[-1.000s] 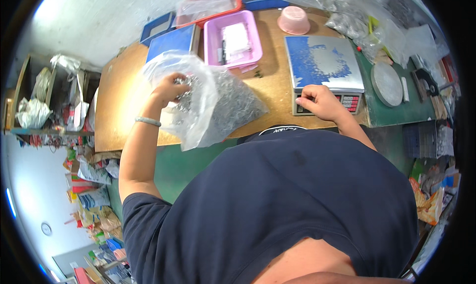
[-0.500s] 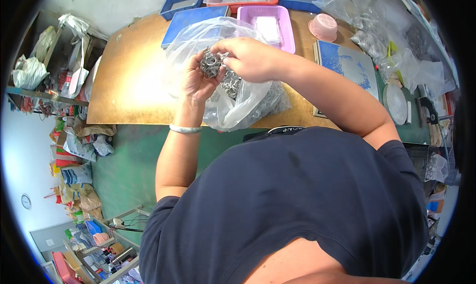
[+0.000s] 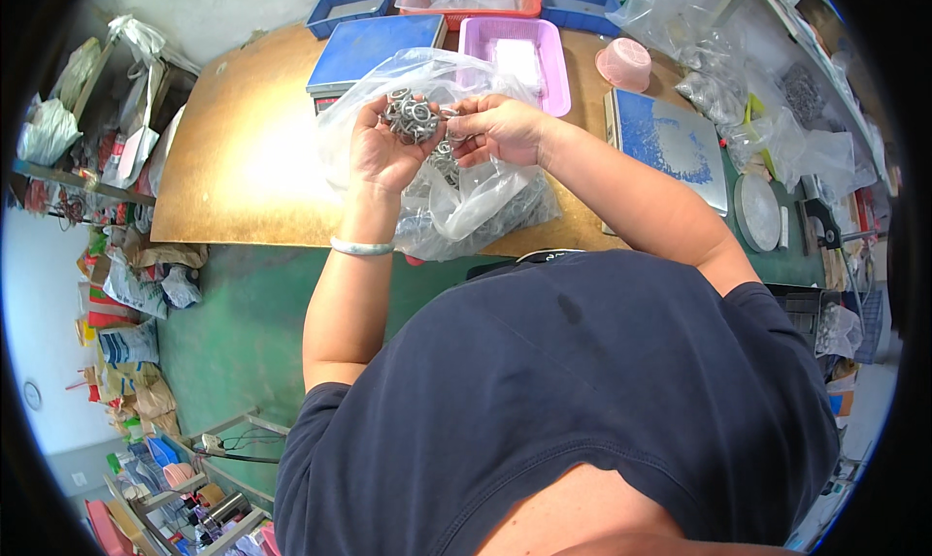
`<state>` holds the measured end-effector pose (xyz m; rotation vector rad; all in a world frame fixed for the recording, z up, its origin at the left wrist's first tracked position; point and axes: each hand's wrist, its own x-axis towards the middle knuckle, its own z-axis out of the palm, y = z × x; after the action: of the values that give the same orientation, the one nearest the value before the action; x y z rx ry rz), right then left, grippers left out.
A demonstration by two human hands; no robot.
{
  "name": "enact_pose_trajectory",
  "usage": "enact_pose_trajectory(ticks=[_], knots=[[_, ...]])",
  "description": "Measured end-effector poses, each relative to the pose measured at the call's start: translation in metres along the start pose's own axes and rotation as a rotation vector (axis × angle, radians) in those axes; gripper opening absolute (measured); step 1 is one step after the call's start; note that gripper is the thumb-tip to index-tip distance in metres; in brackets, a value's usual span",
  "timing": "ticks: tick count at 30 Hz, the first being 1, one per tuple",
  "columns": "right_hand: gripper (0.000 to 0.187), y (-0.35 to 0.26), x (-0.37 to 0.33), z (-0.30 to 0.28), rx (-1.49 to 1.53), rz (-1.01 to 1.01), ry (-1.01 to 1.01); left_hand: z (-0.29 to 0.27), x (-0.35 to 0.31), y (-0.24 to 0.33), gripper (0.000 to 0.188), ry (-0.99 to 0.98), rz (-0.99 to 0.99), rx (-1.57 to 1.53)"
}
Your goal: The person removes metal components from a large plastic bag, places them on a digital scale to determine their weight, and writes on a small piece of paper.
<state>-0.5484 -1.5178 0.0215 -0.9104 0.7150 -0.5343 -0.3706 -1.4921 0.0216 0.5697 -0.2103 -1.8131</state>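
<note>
My left hand (image 3: 383,158), with a pale bangle at the wrist, is cupped around a clump of small grey metal rings (image 3: 412,117). Close on its right, my right hand (image 3: 500,129) has its thumb and fingers pinched together at the clump's edge, on what looks like one of the rings. Both hands are above a clear plastic bag (image 3: 476,212) whose mouth gapes upward. More metal rings (image 3: 445,163) show inside the bag, partly covered by my hands and the folded plastic.
Behind the bag on the wooden table (image 3: 233,178) are a blue-topped scale (image 3: 379,51) and a purple basket (image 3: 558,81). A pink tub (image 3: 624,66) and a worn blue-and-silver plate scale (image 3: 670,144) stand to the right. Filled plastic bags (image 3: 714,95) lie farther right.
My right hand has shifted right and slightly down, away from the top of the clump. My left hand has turned a little, so the rings show more openly. The view has shifted slightly.
</note>
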Motion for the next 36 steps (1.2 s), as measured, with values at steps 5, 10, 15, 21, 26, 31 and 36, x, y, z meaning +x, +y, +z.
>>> enact_pose_trajectory(ticks=[5,10,15,21,26,31,36], knots=[[0.024,-0.003,-0.005,-0.003,0.14,-0.033,-0.054,0.002,-0.009,-0.006,0.029,-0.025,-0.038,0.116],[0.029,-0.011,-0.014,-0.001,0.257,-0.028,-0.197,0.008,-0.03,-0.008,0.03,-0.012,0.008,0.108],[0.027,-0.017,-0.018,-0.004,0.26,-0.021,-0.218,0.006,-0.033,-0.01,0.033,-0.055,0.008,0.049],[0.022,-0.03,-0.044,-0.013,0.247,-0.153,-0.217,0.043,-0.043,-0.02,0.035,-0.176,-0.001,0.032],[0.024,-0.051,-0.094,-0.044,0.28,-0.316,-0.158,0.109,-0.042,-0.055,0.037,-0.205,-0.049,0.13],[0.031,-0.027,-0.158,-0.154,0.52,-0.479,0.114,0.151,-0.011,-0.144,0.035,-0.178,-0.268,0.197],[0.039,0.008,-0.21,-0.233,0.715,-0.532,0.376,0.143,0.031,-0.214,0.03,-0.082,-0.407,0.247]])
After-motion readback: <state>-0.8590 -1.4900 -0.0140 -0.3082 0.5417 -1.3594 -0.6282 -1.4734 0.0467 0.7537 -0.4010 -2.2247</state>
